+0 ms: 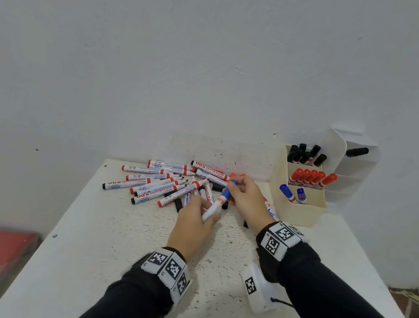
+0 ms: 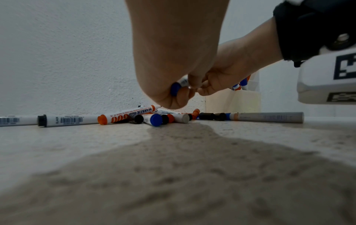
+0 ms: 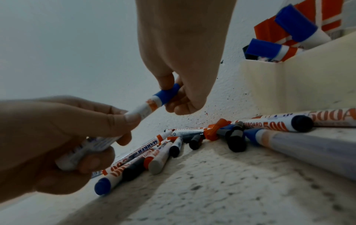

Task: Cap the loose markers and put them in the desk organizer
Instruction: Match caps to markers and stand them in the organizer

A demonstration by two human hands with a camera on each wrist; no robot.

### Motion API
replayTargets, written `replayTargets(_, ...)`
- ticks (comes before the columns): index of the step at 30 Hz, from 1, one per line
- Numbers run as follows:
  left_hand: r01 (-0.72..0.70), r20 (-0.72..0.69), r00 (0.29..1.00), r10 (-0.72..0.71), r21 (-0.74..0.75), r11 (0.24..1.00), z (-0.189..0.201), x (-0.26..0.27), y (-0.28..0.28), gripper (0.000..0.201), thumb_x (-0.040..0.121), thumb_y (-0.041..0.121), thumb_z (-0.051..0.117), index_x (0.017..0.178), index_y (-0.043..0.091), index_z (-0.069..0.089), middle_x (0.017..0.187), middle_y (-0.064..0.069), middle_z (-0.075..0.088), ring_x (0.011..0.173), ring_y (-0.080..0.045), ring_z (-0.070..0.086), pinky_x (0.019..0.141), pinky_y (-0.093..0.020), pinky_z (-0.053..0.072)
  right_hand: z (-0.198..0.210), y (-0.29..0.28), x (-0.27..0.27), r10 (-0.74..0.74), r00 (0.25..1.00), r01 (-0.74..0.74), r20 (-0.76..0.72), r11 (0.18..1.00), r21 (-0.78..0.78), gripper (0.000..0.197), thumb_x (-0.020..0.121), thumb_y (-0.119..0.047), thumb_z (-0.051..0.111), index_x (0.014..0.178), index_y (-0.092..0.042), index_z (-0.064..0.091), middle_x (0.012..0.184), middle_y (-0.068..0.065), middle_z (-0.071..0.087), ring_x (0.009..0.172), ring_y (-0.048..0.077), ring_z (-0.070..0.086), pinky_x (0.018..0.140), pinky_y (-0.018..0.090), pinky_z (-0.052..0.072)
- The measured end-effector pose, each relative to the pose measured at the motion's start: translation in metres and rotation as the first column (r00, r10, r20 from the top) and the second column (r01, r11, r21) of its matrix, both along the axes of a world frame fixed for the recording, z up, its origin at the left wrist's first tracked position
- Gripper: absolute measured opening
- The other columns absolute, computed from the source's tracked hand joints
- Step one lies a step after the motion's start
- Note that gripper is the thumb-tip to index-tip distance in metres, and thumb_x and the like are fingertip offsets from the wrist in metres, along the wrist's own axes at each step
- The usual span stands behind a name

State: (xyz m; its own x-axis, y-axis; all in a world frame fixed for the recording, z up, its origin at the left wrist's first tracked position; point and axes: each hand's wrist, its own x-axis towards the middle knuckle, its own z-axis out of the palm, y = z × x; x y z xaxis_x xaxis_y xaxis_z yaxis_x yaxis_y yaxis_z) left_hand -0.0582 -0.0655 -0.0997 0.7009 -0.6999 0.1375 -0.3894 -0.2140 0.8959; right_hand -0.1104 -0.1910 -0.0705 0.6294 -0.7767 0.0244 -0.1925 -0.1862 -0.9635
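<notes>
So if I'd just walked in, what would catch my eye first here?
Probably the two hands in the middle of the table: the left hand holds a white marker while the right hand pinches its blue cap. Behind them sprawls a pile of loose markers, and at the right stands a cream organizer with markers sorted by colour.

We see a white, dark-speckled surface (image 1: 111, 239) set against a white wall. On its far part lies a loose heap of whiteboard markers (image 1: 159, 184), white barrels with red, black or blue ends, crossing and touching one another, with a few black caps (image 1: 178, 204) among them. One marker with a blue cap (image 3: 300, 146) lies just beside the cream desk organizer (image 1: 296, 212), which stands on the far right corner of the surface, against the wall.
</notes>
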Motion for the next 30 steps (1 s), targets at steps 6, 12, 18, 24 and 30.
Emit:
replayTargets(6,0.016,0.016,1.000,-0.016,-0.006,1.000,0.001,0.000,-0.001,0.014,0.094,0.026,0.052,0.095,0.013,0.054,0.088,-0.010,0.064,0.062,-0.011,0.048,0.055,-0.020,0.039,0.001,0.009,-0.009,0.048,0.987,-0.072,0.153,0.985,0.157,0.016,0.098,-0.009,0.042,0.112,-0.012,0.047,0.089,0.001,0.065,0.081,0.014,0.062,0.077,0.030,0.052)
replayTargets(12,0.045,0.069,0.997,-0.045,0.006,0.999,0.004,0.000,0.000,0.021,0.098,0.023,0.042,0.092,0.012,0.058,0.073,-0.006,0.057,0.057,-0.011,0.043,0.052,-0.021,0.034,-0.003,0.011,-0.011,-0.022,0.986,-0.013,0.166,0.979,0.204,0.015,0.098,-0.013,0.043,0.111,-0.007,0.046,0.087,0.009,0.067,0.070,0.015,0.062,0.071,0.030,0.053)
replayTargets(18,0.103,0.040,0.994,-0.102,-0.003,0.995,0.004,-0.001,0.000,0.024,0.100,0.024,0.038,0.089,0.018,0.058,0.069,-0.003,0.054,0.054,-0.010,0.040,0.052,-0.021,0.033,-0.004,0.012,-0.013,0.031,0.968,-0.091,0.248,0.968,0.232,0.008,0.098,-0.010,0.040,0.096,-0.014,0.047,0.081,0.006,0.067,0.072,0.018,0.059,0.072,0.032,0.048)
replayTargets(24,0.116,0.062,0.992,-0.114,-0.027,0.993,0.004,-0.003,0.001,0.024,0.100,0.024,0.036,0.091,0.017,0.057,0.064,0.000,0.049,0.054,-0.012,0.040,0.053,-0.025,0.033,0.004,0.015,-0.010,0.032,0.975,-0.070,0.218,0.984,0.166,0.008,0.098,-0.011,0.042,0.105,-0.008,0.046,0.076,0.007,0.063,0.043,0.000,0.047,0.050,0.017,0.038)
replayTargets(30,0.092,0.046,0.995,-0.090,-0.028,0.995,0.002,0.000,0.000,0.024,0.101,0.026,0.034,0.092,0.019,0.056,0.071,-0.005,0.056,0.069,-0.025,0.058,0.063,-0.035,0.045,0.002,0.018,-0.003,0.016,0.966,-0.062,0.257,0.983,0.173,0.008,0.097,-0.010,0.043,0.093,-0.016,0.047,0.078,0.006,0.065,0.070,0.019,0.053,0.059,0.020,0.044)
